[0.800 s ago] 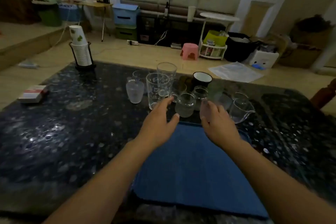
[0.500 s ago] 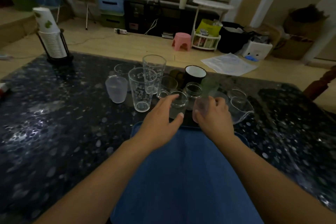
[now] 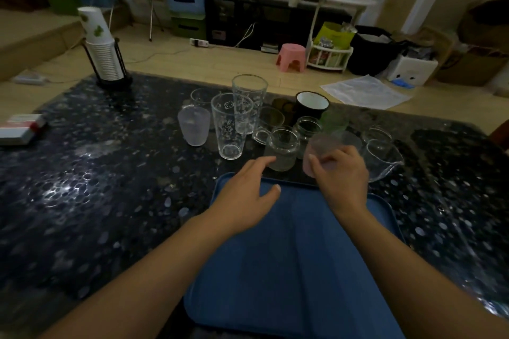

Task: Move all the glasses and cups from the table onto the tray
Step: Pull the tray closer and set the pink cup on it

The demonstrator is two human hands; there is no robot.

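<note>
1. Tall glass [image 3: 230, 125]: printed cartoon cat faces, no readable writing; stands on the table [image 3: 82, 187].
2. Your left hand [image 3: 245, 198]: fingers relaxed, holding nothing, above the tray [image 3: 289, 270].
3. Your right hand [image 3: 340, 176]: fingers curled around a blurred pink cup [image 3: 319, 150] at the tray's far edge.

No readable text; tall glass [image 3: 230, 125] bears cartoon cat prints only.
</note>
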